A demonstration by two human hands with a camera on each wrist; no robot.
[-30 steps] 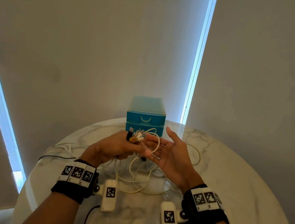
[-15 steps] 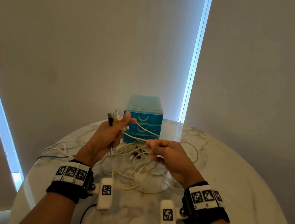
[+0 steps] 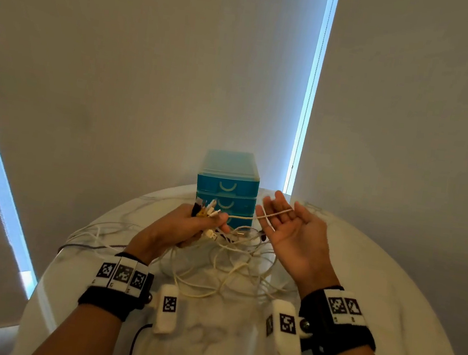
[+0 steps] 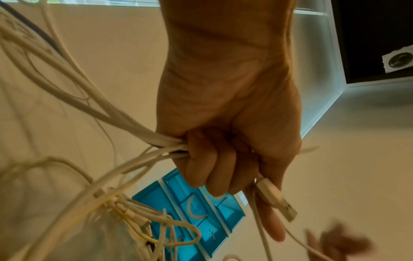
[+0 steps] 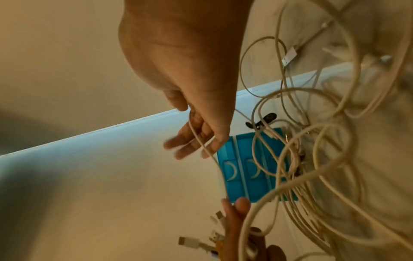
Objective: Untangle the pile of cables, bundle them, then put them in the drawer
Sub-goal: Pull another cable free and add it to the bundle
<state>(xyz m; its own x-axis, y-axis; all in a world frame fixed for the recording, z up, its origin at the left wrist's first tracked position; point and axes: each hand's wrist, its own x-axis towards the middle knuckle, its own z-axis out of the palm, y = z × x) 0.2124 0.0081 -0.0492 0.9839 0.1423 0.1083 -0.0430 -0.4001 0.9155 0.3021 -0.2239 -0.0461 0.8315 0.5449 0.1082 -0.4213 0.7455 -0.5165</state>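
My left hand (image 3: pixel 191 228) grips a bundle of cable ends (image 3: pixel 205 207), its fingers (image 4: pixel 212 169) curled round the white cords. Plugs stick up out of the fist. One white cable (image 3: pixel 263 216) runs from that fist across the palm of my right hand (image 3: pixel 288 228), which is held up with fingers (image 5: pixel 190 141) straight and spread. The rest of the cable tangle (image 3: pixel 230 265) hangs in loops down onto the marble table (image 3: pixel 387 314). The blue drawer unit (image 3: pixel 227 182) stands behind the hands with its drawers closed.
The round table's edge curves near on the left and right. More white cables and a dark cable (image 3: pixel 94 247) trail off to the left of my left hand. Walls and blinds stand close behind the drawer unit.
My right hand has let go its pinch on the cable, opened and swung out to the right, palm up. My left hand has dropped slightly, still gripping the plugs.
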